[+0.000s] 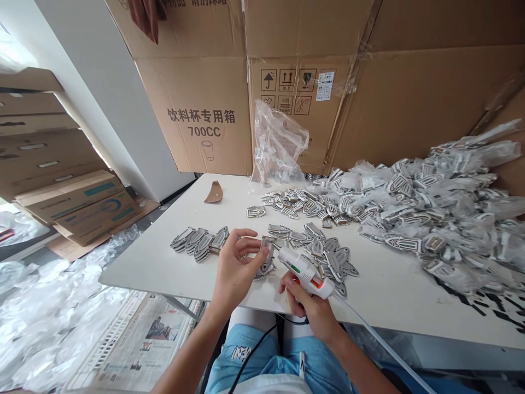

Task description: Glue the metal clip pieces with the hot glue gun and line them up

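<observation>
My right hand [305, 303] is closed around the handle of a white glue gun [302, 269], with a long glue stick [385, 340] trailing from its back end. The gun's nozzle points at a small grey metal buckle [268, 250] pinched between the thumb and fingers of my left hand [241, 261]. Part of that buckle is hidden by my fingers. Left of my left hand, several similar buckles [200, 242] lie in overlapping stacks. Beyond and beside the gun is a loose heap of more buckles [324, 251].
A large pile of plastic-wrapped buckles [410, 197] covers the right of the white table [164, 279], with black strips [471, 301] near it. A clear plastic bag [279, 145] stands against the cardboard boxes [197, 82] behind. A brown scrap [214, 192] lies at the back left.
</observation>
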`<control>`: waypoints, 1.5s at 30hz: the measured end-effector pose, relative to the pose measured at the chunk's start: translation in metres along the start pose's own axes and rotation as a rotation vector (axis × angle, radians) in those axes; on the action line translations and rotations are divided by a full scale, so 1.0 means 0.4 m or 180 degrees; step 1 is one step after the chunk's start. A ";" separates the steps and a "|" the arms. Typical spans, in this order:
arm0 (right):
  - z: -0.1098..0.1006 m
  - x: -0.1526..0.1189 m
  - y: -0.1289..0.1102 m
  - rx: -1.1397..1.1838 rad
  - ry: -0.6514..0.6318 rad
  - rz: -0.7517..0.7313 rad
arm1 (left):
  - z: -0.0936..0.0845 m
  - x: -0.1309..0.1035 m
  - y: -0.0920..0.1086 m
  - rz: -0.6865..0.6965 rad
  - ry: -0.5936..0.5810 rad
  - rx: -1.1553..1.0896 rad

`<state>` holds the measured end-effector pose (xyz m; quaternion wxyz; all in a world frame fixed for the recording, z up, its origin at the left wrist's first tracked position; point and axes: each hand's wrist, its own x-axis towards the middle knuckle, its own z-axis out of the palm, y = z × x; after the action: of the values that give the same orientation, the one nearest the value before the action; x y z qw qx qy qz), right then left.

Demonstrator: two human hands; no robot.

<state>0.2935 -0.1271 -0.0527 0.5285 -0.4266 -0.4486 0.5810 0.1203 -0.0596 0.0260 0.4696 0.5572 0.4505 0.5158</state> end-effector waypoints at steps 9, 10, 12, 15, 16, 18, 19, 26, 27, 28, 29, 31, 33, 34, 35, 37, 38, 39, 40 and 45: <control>0.003 -0.001 -0.002 -0.0046 0.0038 0.0041 | 0.003 -0.004 0.008 -0.0071 -0.0013 -0.0080; 0.003 -0.001 -0.002 -0.0032 0.0048 0.0040 | 0.003 -0.005 0.010 -0.0076 -0.0013 -0.0090; 0.005 0.000 -0.001 0.0022 0.0081 0.0038 | 0.003 -0.008 0.013 -0.0078 -0.0009 -0.0099; 0.009 0.002 -0.002 0.0080 0.0158 0.0058 | 0.004 -0.011 0.015 -0.0068 -0.0011 -0.0096; 0.011 0.002 -0.003 0.0083 0.0169 0.0067 | 0.004 -0.011 0.016 -0.0056 -0.0013 -0.0093; 0.014 0.003 -0.005 0.0079 0.0186 0.0090 | 0.003 -0.011 0.016 -0.0029 -0.0024 -0.0079; 0.015 0.003 -0.007 0.0075 0.0211 0.0102 | 0.003 -0.010 0.016 -0.0015 -0.0028 -0.0068; 0.018 -0.002 -0.012 0.0004 0.0334 0.0136 | -0.001 -0.009 0.019 0.0034 0.0007 0.0004; 0.018 -0.002 -0.012 -0.0003 0.0342 0.0133 | -0.001 -0.009 0.020 0.0039 0.0004 0.0007; 0.019 -0.002 -0.012 -0.0008 0.0344 0.0127 | -0.001 -0.009 0.020 0.0046 -0.0001 0.0012; 0.020 -0.002 -0.012 -0.0011 0.0347 0.0121 | -0.001 -0.009 0.020 0.0059 -0.0007 0.0020; 0.022 -0.001 -0.013 -0.0039 0.0378 0.0121 | -0.002 -0.008 0.019 0.0110 -0.0002 0.0079; 0.026 0.000 -0.012 -0.0088 0.0491 0.0119 | -0.002 -0.007 0.016 0.0219 0.0071 0.0208; 0.028 0.000 -0.012 -0.0103 0.0557 0.0114 | -0.002 -0.008 0.014 0.0290 0.0120 0.0295; 0.029 0.000 -0.011 -0.0109 0.0607 0.0112 | -0.002 -0.009 0.013 0.0371 0.0171 0.0392; 0.031 0.001 -0.010 -0.0093 0.0661 0.0114 | -0.002 -0.012 0.009 0.0547 0.0251 0.0597; 0.031 0.001 -0.010 -0.0080 0.0663 0.0123 | -0.002 -0.013 0.008 0.0633 0.0263 0.0699; 0.032 0.001 -0.011 -0.0066 0.0657 0.0133 | -0.003 -0.014 0.008 0.0710 0.0264 0.0795; 0.031 0.001 -0.011 -0.0050 0.0655 0.0139 | -0.004 -0.015 0.008 0.0770 0.0265 0.0873; 0.025 0.000 -0.012 0.0022 0.0514 0.0153 | -0.011 -0.004 0.005 0.0719 0.0249 0.0849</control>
<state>0.2848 -0.1275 -0.0455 0.5503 -0.4809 -0.3920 0.5588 0.1157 -0.0612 0.0278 0.3126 0.6411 0.4674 0.5223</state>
